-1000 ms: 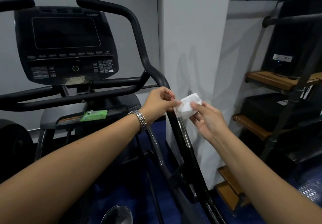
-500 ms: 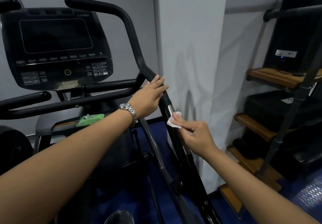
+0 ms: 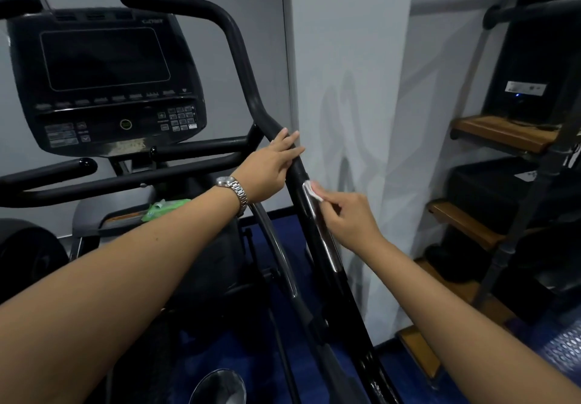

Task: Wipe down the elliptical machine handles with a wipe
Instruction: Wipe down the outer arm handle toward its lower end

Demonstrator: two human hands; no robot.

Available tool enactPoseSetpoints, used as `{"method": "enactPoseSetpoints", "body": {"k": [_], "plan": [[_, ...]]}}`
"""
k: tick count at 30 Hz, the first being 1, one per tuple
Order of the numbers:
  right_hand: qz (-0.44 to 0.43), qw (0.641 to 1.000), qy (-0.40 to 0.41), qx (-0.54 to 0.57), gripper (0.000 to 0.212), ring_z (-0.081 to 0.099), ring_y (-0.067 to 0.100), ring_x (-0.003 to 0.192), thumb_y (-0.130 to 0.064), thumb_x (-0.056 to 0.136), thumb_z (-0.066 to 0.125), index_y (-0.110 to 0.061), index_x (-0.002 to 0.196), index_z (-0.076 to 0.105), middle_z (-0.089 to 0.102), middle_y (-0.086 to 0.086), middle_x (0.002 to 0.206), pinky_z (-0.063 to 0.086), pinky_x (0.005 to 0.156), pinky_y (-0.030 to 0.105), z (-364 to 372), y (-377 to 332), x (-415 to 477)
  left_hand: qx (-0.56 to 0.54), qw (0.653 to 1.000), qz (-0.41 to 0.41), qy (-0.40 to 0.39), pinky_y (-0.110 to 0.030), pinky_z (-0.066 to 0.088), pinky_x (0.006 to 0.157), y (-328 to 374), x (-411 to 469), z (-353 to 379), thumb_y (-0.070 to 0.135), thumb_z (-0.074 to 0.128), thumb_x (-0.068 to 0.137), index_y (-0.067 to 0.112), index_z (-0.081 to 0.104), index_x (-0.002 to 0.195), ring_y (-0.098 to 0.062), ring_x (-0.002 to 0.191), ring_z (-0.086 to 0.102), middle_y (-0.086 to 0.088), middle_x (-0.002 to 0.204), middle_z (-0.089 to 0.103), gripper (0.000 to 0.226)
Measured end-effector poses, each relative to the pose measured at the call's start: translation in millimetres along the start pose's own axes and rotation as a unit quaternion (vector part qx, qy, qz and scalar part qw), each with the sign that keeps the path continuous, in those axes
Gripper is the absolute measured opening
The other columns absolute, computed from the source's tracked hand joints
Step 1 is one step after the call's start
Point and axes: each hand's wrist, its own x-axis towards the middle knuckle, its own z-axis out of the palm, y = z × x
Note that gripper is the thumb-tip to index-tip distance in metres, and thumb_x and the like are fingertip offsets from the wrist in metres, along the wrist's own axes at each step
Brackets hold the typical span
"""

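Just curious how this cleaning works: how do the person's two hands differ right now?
The left hand lies on the black handle with straight fingers; the right hand curls, pinching a white wipe. The left hand sits higher; the right hand is lower, wipe against the silver strip. Only the left wrist wears a watch. Both are at the same handle.

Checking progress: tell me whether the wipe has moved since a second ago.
Yes. The wipe went left and down onto the handle, pressed there by the right hand.
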Motion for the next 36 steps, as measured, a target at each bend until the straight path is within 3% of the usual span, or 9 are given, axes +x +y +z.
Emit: {"method": "enactPoseSetpoints", "body": {"k": [3, 6, 9, 11, 13, 15, 25, 30, 36], "plan": [[-0.035, 0.999, -0.004, -0.036, 0.043, 0.059, 0.004, 0.051, -0.008, 0.088, 0.049, -0.02, 0.126, 0.062, 0.069, -0.001, 0.115, 0.047, 0.056, 0.014, 10.5, -5.0, 1.9, 0.005, 1.0, 0.001, -0.003, -0.032, 0.029, 0.108, -0.9, 0.5, 0.2, 0.009, 0.036, 0.096, 0.018, 0.039, 0.142, -0.012, 0.145, 0.004, 0.003, 0.156, 0.016, 0.047], [-0.062, 0.996, -0.031, -0.048, 0.043, 0.069, 0.006, 0.091, -0.01, 0.086, 0.048, -0.018, 0.125, 0.062, 0.061, -0.002, 0.127, 0.051, 0.083, 0.012, -0.5, 3.1, -23.6, 0.007, 1.0, 0.005, -0.006, -0.032, 0.029, 0.108, -1.6, 0.4, 0.0, 0.009, 0.036, 0.096, 0.019, 0.039, 0.142, -0.012, 0.145, 0.004, 0.003, 0.156, 0.016, 0.047], [-0.038, 0.998, -0.02, -0.042, 0.042, 0.058, -0.017, 0.065, 0.0, 0.087, 0.052, -0.015, 0.124, 0.063, 0.065, -0.001, 0.121, 0.042, 0.067, 0.001, -9.0, 4.8, -16.5, 0.003, 1.0, -0.001, 0.002, -0.032, 0.03, 0.107, 0.1, -0.8, 2.3, 0.009, 0.037, 0.096, 0.019, 0.039, 0.142, -0.013, 0.145, 0.003, 0.003, 0.156, 0.015, 0.047], [-0.041, 0.998, -0.012, -0.054, 0.043, 0.06, -0.007, 0.064, -0.001, 0.088, 0.051, -0.017, 0.127, 0.061, 0.066, 0.001, 0.121, 0.048, 0.068, 0.011, -2.2, -1.2, -2.5, 0.006, 1.0, -0.001, 0.009, -0.033, 0.032, 0.107, 0.9, -0.7, 3.9, 0.009, 0.037, 0.096, 0.018, 0.039, 0.142, -0.014, 0.145, 0.004, 0.002, 0.156, 0.016, 0.047], [-0.078, 0.993, -0.043, -0.074, 0.044, 0.066, 0.007, 0.1, -0.006, 0.088, 0.048, -0.019, 0.128, 0.061, 0.061, -0.001, 0.13, 0.051, 0.087, 0.024, 7.9, -7.5, -2.3, 0.011, 1.0, -0.001, 0.009, -0.034, 0.034, 0.105, 0.7, -1.0, 3.1, 0.009, 0.037, 0.096, 0.018, 0.039, 0.142, -0.014, 0.145, 0.005, 0.002, 0.156, 0.016, 0.047], [-0.114, 0.985, -0.086, -0.097, 0.042, 0.049, 0.01, 0.128, -0.01, 0.085, 0.044, -0.02, 0.12, 0.067, 0.055, -0.005, 0.136, 0.05, 0.097, 0.036, 7.3, -4.4, -16.2, 0.014, 1.0, 0.0, 0.005, -0.033, 0.034, 0.106, 0.9, -1.2, 2.2, 0.009, 0.036, 0.096, 0.017, 0.038, 0.142, -0.014, 0.145, 0.004, 0.002, 0.157, 0.014, 0.047], [-0.18, 0.955, -0.145, -0.186, 0.042, 0.044, 0.014, 0.133, -0.018, 0.088, 0.035, -0.018, 0.104, 0.073, 0.055, -0.006, 0.137, 0.056, 0.084, 0.042, 0.9, -7.1, -17.6, 0.001, 1.0, 0.01, 0.003, -0.032, 0.033, 0.106, -4.4, -2.0, 3.1, 0.009, 0.037, 0.096, 0.018, 0.038, 0.143, -0.011, 0.145, 0.003, 0.003, 0.156, 0.015, 0.047], [-0.134, 0.975, -0.114, -0.132, 0.041, 0.05, 0.018, 0.128, -0.013, 0.086, 0.046, -0.023, 0.122, 0.065, 0.056, -0.001, 0.135, 0.051, 0.094, 0.051, -19.2, 10.4, -17.4, -0.015, 0.999, 0.036, 0.012, -0.035, 0.033, 0.109, -14.1, -0.8, 4.1, 0.01, 0.04, 0.096, 0.02, 0.042, 0.14, -0.011, 0.144, 0.007, 0.005, 0.155, 0.021, 0.045], [-0.194, 0.952, -0.147, -0.185, 0.041, 0.059, 0.019, 0.119, -0.025, 0.085, 0.037, -0.023, 0.103, 0.074, 0.061, -0.001, 0.131, 0.059, 0.07, 0.043, -10.1, 4.8, -41.2, -0.013, 0.999, 0.045, 0.016, -0.036, 0.037, 0.107, -16.4, 0.2, 7.0, 0.009, 0.041, 0.096, 0.021, 0.042, 0.14, -0.011, 0.144, 0.008, 0.005, 0.154, 0.021, 0.045]]}}
